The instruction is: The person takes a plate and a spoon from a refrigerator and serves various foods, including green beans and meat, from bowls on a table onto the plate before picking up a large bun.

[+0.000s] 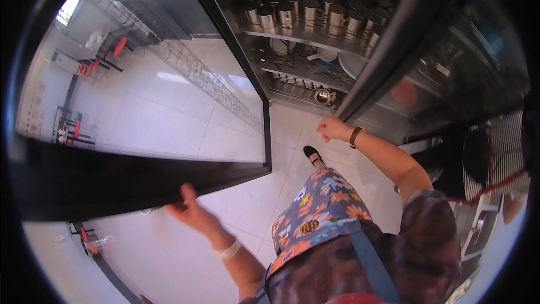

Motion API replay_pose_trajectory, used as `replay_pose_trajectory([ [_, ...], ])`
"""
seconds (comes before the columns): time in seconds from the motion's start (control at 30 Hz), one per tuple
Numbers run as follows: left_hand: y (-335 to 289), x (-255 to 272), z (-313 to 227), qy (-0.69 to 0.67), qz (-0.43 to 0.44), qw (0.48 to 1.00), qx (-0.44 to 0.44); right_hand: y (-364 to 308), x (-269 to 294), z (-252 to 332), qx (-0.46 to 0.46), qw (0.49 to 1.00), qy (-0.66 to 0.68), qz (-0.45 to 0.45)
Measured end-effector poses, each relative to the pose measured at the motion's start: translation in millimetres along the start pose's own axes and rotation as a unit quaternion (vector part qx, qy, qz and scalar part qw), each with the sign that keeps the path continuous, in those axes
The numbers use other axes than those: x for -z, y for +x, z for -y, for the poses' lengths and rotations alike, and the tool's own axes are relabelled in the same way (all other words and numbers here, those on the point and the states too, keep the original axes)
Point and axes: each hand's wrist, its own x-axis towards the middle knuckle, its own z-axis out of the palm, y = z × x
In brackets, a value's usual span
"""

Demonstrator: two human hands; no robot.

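A glass door with a black frame stands swung out on my left. My left hand is at its lower frame edge, fingers apart and one digit raised against the black; whether it presses on the frame I cannot tell. My right hand, with a brown-strapped watch at the wrist, is loosely curled beside the edge of a second dark-framed door. Nothing shows in its fingers. Between the doors is a metal-shelved cabinet, with rows of metal cups on an upper shelf.
Lower shelves hold a white ladle-like dish, a large pale plate and a round metal pot. Pale floor tiles lie below. Red stools and tables appear at far left. A striped cloth hangs at right.
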Motion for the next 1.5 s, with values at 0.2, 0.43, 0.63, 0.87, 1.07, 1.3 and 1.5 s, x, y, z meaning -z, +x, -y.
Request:
replay_pose_trajectory([
  [0.2,65,18,34,0.108,-0.244,0.964,-0.014,137,70,-85,-0.165,0.947,0.245,-0.126],
  [0.43,89,71,111,0.662,-0.132,0.738,-0.022,170,164,-107,-0.178,0.943,-0.087,-0.270],
  [0.63,98,95,132,0.461,-0.126,0.878,-0.025,122,185,-66,-0.159,0.667,-0.728,0.023],
  [0.87,60,48,160,0.291,-0.214,0.930,0.076,158,174,-92,-0.115,0.665,-0.732,-0.098],
  [1.07,12,0,187,0.301,-0.208,0.908,0.204,187,186,-139,-0.021,0.660,-0.732,-0.164],
  [1.3,-102,-10,267,0.274,-0.064,0.848,0.449,255,125,-63,-0.008,0.859,-0.510,-0.052],
  [1.5,-210,-79,291,0.166,0.279,0.690,0.646,479,86,-46,-0.024,0.976,0.109,-0.187],
])
